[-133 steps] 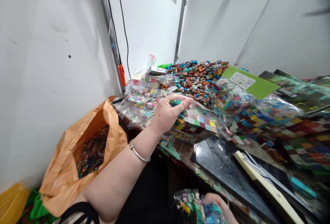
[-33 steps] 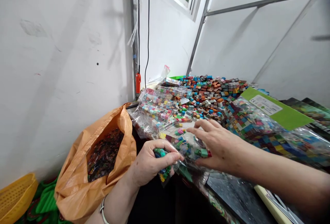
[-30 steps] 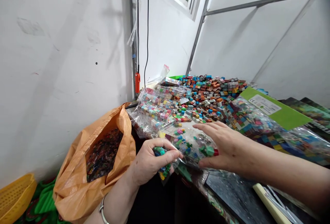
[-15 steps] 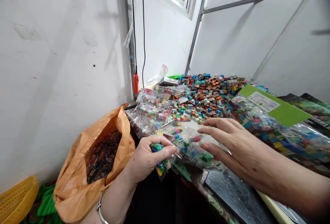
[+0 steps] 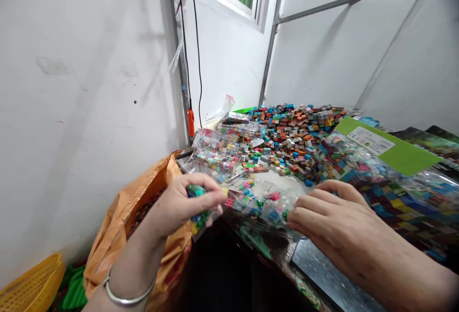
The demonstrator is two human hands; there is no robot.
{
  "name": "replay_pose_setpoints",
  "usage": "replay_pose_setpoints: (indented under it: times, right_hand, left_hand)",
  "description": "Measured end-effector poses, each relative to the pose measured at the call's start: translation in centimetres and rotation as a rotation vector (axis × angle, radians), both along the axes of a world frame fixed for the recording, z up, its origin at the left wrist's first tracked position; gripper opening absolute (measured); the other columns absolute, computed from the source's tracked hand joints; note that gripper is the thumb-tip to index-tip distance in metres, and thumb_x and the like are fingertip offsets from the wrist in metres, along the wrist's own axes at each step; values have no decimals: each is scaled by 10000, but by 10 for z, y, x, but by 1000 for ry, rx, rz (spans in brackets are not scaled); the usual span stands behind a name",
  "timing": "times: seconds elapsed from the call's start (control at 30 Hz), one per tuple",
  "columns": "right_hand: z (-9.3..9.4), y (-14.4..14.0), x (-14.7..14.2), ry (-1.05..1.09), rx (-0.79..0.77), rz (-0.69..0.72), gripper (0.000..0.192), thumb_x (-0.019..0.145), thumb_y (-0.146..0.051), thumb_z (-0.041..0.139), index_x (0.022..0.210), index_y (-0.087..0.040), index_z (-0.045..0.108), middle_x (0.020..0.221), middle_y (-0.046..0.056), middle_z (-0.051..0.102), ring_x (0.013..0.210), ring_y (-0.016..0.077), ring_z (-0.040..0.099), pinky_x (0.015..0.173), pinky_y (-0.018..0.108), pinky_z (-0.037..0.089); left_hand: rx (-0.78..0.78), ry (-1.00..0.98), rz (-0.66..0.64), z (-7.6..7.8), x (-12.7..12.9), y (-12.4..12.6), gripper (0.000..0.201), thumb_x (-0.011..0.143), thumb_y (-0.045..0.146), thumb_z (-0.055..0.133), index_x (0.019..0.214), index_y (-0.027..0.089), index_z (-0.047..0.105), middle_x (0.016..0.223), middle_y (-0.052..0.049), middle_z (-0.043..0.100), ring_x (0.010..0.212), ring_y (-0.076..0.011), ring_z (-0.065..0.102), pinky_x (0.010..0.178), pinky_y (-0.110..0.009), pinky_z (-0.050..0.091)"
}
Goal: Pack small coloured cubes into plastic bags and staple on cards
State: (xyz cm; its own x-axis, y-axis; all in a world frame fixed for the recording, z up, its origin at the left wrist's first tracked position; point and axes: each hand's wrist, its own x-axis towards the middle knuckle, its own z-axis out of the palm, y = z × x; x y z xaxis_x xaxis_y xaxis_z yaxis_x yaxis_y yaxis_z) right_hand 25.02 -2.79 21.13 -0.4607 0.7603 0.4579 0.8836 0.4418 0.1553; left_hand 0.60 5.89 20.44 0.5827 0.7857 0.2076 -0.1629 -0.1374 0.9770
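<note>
Head view showed the left hand (image 5: pixel 179 204) pinched shut on one end of a clear bag of small pieces (image 5: pixel 256 201). The bag stretched rightward from that hand; the right hand (image 5: pixel 328 214), fingers curled, pressed its far end, just beside.

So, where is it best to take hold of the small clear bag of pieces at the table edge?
Probably at its left end, coming from the left: the small clear bag lies flat, and that end overhangs the table edge, where the left hand already pinches it.
</note>
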Motion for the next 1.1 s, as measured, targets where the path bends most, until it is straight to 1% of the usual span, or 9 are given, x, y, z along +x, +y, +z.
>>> replay_pose_setpoints:
  times: [0.17, 0.3, 0.5, 0.6, 0.67, 0.77, 0.87, 0.97, 1.1]
  right_hand:
    - [-1, 0, 0, 21, 24, 3, 275, 826, -209, 341, 609, -230, 508, 574, -28, 537, 577, 144, 476, 700, 348, 243]
    - [2, -3, 1, -29, 34, -14, 256, 823, -174, 370, 635, -238, 532, 583, -37, 556, 575, 139, 491, 695, 333, 245]
    - [0, 0, 5, -50, 48, -24, 229, 827, -189, 395, 654, -242, 535, 598, -45, 564, 583, 139, 496, 720, 338, 250]
    - [-2, 4, 9, -20, 83, -18, 265, 844, -206, 355, 644, -241, 526, 571, -43, 538, 551, 130, 474, 729, 350, 248]
    - [-3, 5, 11, 6, 104, -29, 293, 852, -226, 333, 624, -231, 517, 561, -36, 524, 547, 129, 471, 736, 360, 251]
    - [-1, 3, 15, 14, 98, -44, 304, 862, -250, 329, 628, -221, 521, 576, -28, 531, 574, 135, 496, 757, 377, 258]
    - [2, -1, 19, 34, 41, -64, 248, 867, -258, 371, 692, -233, 545, 632, -32, 557, 624, 136, 528, 784, 381, 263]
    - [6, -4, 25, 43, -34, -98, 152, 846, -274, 446, 752, -259, 565, 700, -37, 590, 680, 136, 554, 848, 399, 248]
    - [13, -2, 31, 1, -27, -126, 110, 822, -317, 487, 792, -276, 584, 771, -23, 634, 736, 167, 585, 885, 449, 226]
  left_hand:
    - [649, -43, 79, 44, 27, 5, 114, 724, 258, 633, 791, 166, 626, 699, -3, 635, 553, -85, 571, 504, -176, 450]
    - [1181, 312, -95, 41, 62, 18, 322, 664, 384, 669, 878, 146, 627, 826, -45, 646, 783, -148, 585, 704, -228, 444]
    - [1327, 649, -56, 33, 66, 27, 467, 750, 566, 456, 888, 162, 647, 864, -65, 655, 849, -200, 569, 783, -313, 406]
    - [1295, 541, -5, 33, 50, 28, 387, 845, 458, 379, 926, 192, 648, 943, -48, 648, 901, -172, 553, 855, -312, 372]
    - [1191, 369, 179, 21, 36, 32, 383, 847, 452, 379, 1023, 204, 613, 1048, -56, 608, 994, -179, 513, 920, -329, 339]
    - [883, 90, 404, -18, 23, 39, 661, 698, 603, 497, 1234, 221, 442, 1297, -89, 416, 1192, -250, 357, 998, -385, 281]
    - [497, -19, 270, -60, 27, 44, 895, 596, 549, 650, 1335, 226, 261, 1390, -104, 281, 1256, -272, 272, 1017, -368, 265]
    - [245, -40, 192, -82, 39, 42, 622, 707, 400, 631, 1252, 209, 402, 1266, -89, 463, 1138, -227, 437, 957, -314, 337]
    - [114, -98, 306, -86, 50, 41, 329, 786, 375, 540, 1038, 169, 586, 988, -52, 631, 922, -175, 552, 859, -272, 398]
